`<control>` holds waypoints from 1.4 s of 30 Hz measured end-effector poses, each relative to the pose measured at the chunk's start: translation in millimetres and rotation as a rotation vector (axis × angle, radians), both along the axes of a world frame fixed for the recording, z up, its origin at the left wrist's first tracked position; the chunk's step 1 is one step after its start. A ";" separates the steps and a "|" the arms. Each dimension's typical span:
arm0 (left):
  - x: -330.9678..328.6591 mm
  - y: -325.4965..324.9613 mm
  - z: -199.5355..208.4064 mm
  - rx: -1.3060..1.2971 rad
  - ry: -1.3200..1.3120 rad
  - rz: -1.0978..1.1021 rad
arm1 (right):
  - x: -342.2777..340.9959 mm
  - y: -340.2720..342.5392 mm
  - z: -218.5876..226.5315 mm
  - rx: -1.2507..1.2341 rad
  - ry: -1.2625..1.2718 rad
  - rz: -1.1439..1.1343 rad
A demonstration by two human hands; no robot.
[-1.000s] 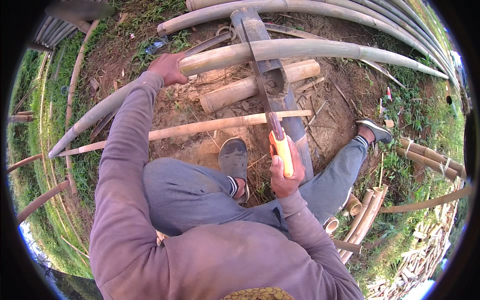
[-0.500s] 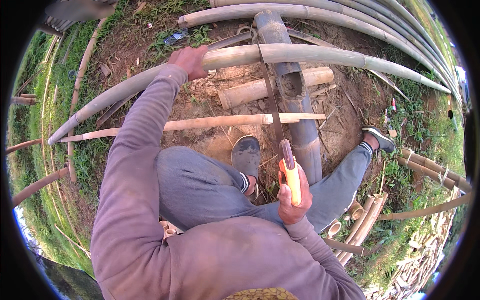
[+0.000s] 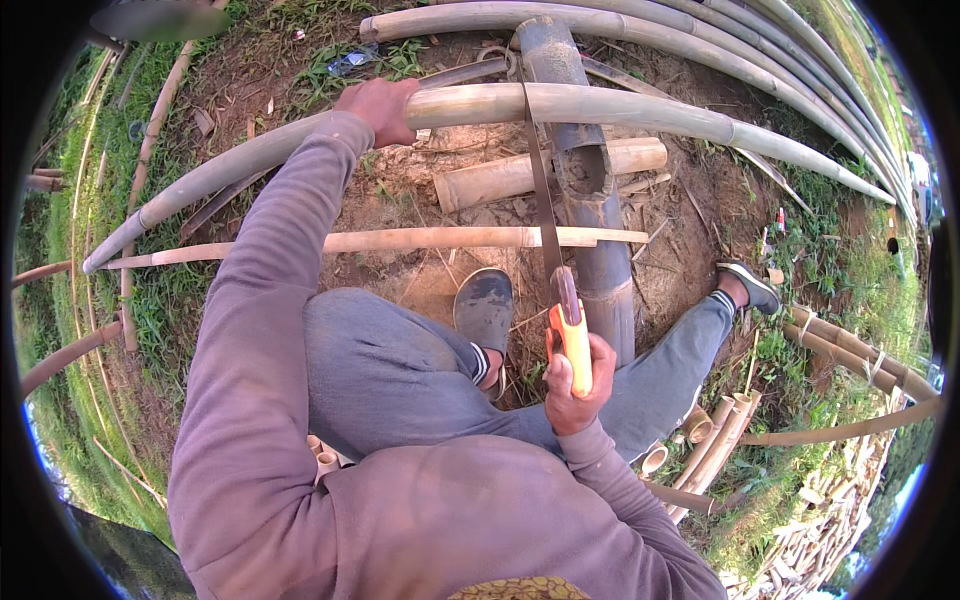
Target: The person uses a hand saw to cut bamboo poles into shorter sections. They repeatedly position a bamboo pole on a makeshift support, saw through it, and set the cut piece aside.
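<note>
My left hand (image 3: 378, 112) is closed around a long, pale bamboo pole (image 3: 640, 108) that runs across the far side in front of me. In my right hand (image 3: 580, 390) is a handsaw (image 3: 546, 222), gripped by its orange handle. The narrow dark blade reaches away from me, and its far end meets the pole just right of my left hand. Beneath the pole lies a thick grey bamboo log (image 3: 603, 262) with a notch cut into its top. Whether the teeth have entered the pole cannot be made out.
A thinner bamboo pole (image 3: 430, 240) crosses between my feet and the log. A short bamboo section (image 3: 490, 182) lies beside the log. Several long poles (image 3: 680, 40) are stacked at the far right. Cut bamboo pieces (image 3: 722, 440) lie by my right leg, near a heap of offcuts (image 3: 815, 540).
The view has shifted slightly. The saw stays against the pole at about the same place, and both hands keep their grips.
</note>
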State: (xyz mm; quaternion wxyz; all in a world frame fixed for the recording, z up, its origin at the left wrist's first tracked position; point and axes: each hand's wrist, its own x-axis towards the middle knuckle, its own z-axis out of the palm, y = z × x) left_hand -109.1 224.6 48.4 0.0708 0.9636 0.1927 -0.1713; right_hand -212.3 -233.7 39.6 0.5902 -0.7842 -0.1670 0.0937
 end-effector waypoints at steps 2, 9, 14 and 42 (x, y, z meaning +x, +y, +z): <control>2.6 4.0 -4.2 -0.007 -0.035 -0.004 | -5.5 -6.8 1.4 -0.049 -0.056 -0.003; 9.4 0.0 -2.9 0.004 0.013 0.012 | 140.9 175.3 27.4 0.038 -0.186 -0.093; -0.7 7.5 -3.5 -0.013 -0.020 0.026 | 54.7 66.1 12.9 -0.046 -0.076 -0.004; 12.6 -0.3 11.5 0.021 -0.014 -0.001 | 76.9 68.9 5.1 0.021 -0.198 -0.010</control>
